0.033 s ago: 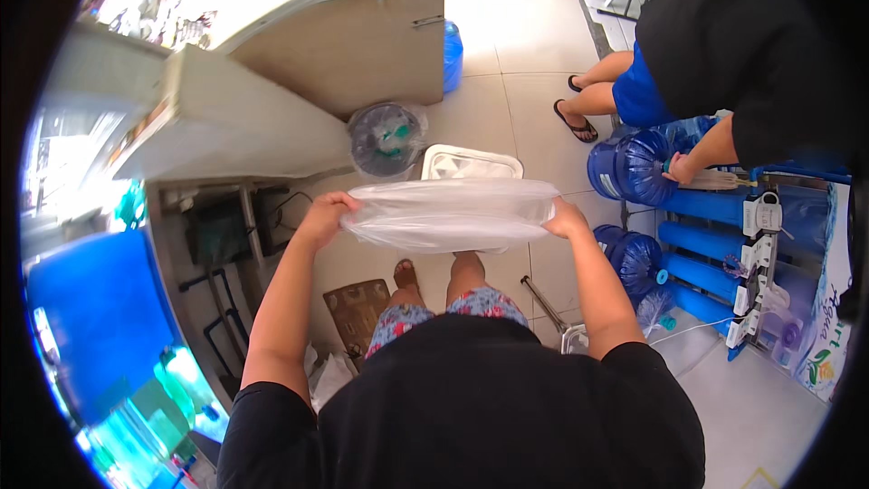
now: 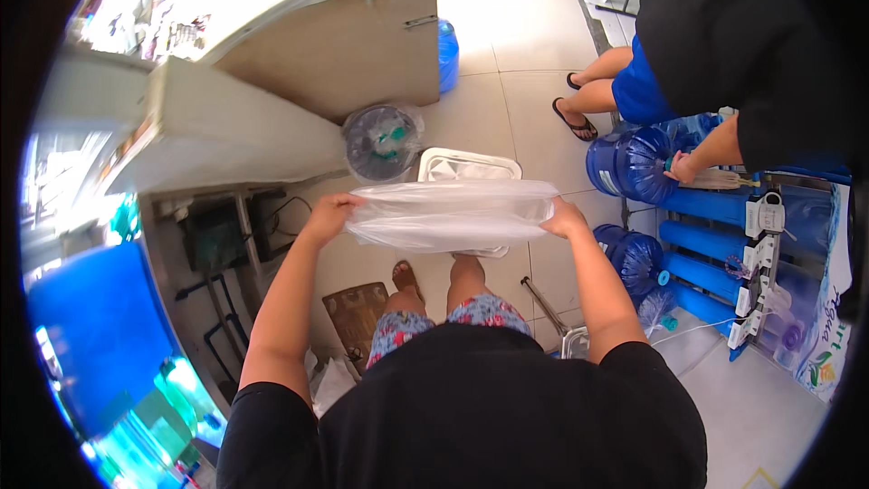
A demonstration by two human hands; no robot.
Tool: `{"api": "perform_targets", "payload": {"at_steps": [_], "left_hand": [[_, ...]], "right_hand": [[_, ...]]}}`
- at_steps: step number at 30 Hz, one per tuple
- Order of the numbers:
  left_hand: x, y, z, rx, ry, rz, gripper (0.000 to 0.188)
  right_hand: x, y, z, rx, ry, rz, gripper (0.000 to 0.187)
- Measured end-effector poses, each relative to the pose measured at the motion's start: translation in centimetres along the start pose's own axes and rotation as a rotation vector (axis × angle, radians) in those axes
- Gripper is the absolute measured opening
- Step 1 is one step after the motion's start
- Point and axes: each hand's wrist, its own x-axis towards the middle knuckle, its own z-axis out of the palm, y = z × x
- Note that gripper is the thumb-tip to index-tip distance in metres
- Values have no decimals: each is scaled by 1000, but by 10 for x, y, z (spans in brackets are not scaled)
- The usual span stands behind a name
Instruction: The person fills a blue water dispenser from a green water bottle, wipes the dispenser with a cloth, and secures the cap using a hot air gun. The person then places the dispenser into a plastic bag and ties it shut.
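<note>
A clear plastic bag (image 2: 453,215) is stretched sideways in front of me, folded into a long bundle. My left hand (image 2: 333,215) is closed on its left end, and my right hand (image 2: 566,218) grips its right end. Beneath and beyond the bag stands a white rectangular tub (image 2: 425,165), whose middle the bag hides. A round bin (image 2: 382,143) with a clear liner and some green pieces inside sits just left of the tub.
At right, a person's hand (image 2: 683,168) holds the neck of a blue water jug (image 2: 634,166). Another jug (image 2: 625,258) lies nearer, beside blue filter housings (image 2: 697,260). A wooden cabinet (image 2: 335,54) stands ahead left. By my feet are a brown board (image 2: 355,315) and a metal-handled tool (image 2: 543,303).
The bag stays held at both ends, nearly still. The view has shifted very slightly, and the other person's pose is almost the same.
</note>
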Motion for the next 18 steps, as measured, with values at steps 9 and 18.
{"api": "perform_targets", "payload": {"at_steps": [9, 18], "left_hand": [[246, -63, 39, 815, -51, -95, 107], [231, -172, 59, -748, -258, -574, 58]], "right_hand": [[172, 10, 36, -36, -191, 161, 121], [153, 41, 135, 12, -338, -49, 90]]}}
